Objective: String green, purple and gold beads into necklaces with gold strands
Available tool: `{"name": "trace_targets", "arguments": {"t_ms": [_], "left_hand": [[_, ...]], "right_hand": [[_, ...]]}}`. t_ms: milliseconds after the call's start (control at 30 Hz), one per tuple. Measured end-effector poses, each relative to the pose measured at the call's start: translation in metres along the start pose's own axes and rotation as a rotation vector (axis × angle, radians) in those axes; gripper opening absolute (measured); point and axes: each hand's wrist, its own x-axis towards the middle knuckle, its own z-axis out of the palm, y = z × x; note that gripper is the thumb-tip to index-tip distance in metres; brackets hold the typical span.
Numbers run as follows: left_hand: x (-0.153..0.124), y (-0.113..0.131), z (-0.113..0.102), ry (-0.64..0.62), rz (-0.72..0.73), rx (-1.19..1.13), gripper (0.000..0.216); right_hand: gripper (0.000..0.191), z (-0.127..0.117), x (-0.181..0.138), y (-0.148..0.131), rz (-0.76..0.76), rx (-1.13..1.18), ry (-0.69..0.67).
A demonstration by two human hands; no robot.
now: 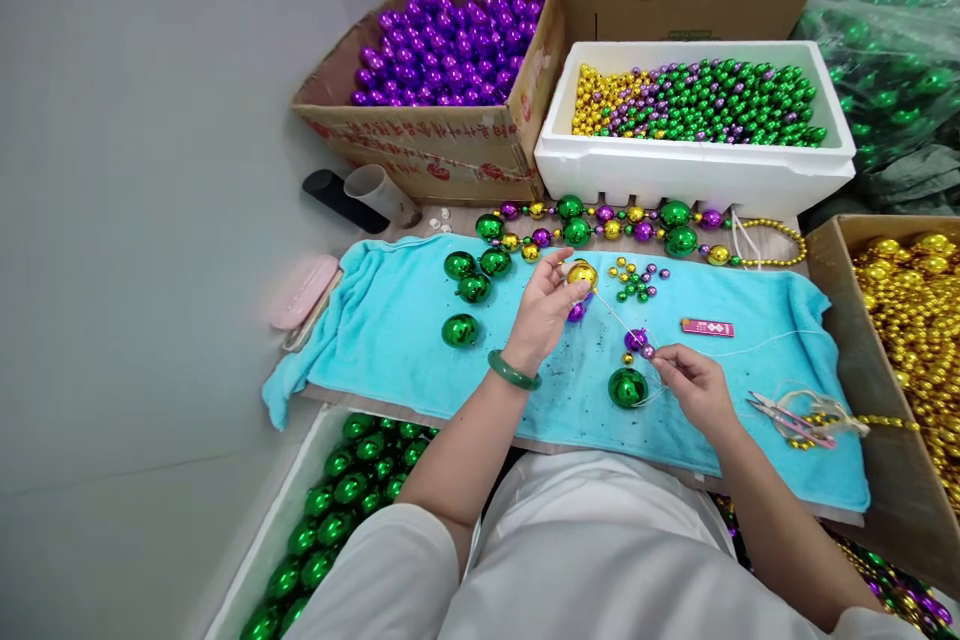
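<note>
- Wooden board [759,242], mostly covered.
- Turquoise towel [390,340] spread flat across it.
- Bead strand [600,220] just behind towel, along its rear edge.
- Small white discs [439,216] near towel's left rear corner, on bare wood.

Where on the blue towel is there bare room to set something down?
Left end of towel, beyond the green balls; also between pink tag and scissors, though a thread crosses it. Crowded mid-towel around left hand, right hand, loose beads.
</note>
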Motion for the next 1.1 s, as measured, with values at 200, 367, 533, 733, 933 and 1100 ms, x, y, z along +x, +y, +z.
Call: {"name": "trace_targets", "arguments": {"t_ms": [200,367,533,733,933,1100], "left_hand": [[0.0,0.002,0.001,-0.092,-0.1,-0.08,0.045],[-0.003,-0.001,0.002,-0.074,0.033,0.003,0.052],[-0.004,0.0,0.002,-0.122,0.105,0.134,0.056],[-0.008,0.005,0.005,-0.185,0.118,0.138,0.061],[-0.016,0.0,0.012,-0.24,0.062,0.097,0.059],[-0.013,-0.011,0.01,-0.268,0.047,0.351,0.051]], "right_hand": [[0.03,-0.004,0.002,0.0,0.029,0.046,-0.002],[0.03,-0.004,0.003,-0.001,0.012,0.011,0.02],[0.028,-0.005,0.004,0.007,-0.027,-0.049,0.016],[0.027,-0.008,0.005,0.018,-0.027,-0.021,0.043],[0.027,-0.004,0.007,0.019,0.001,0.066,0.002],[0.027,-0.005,0.008,0.011,0.013,0.129,0.06]]}}
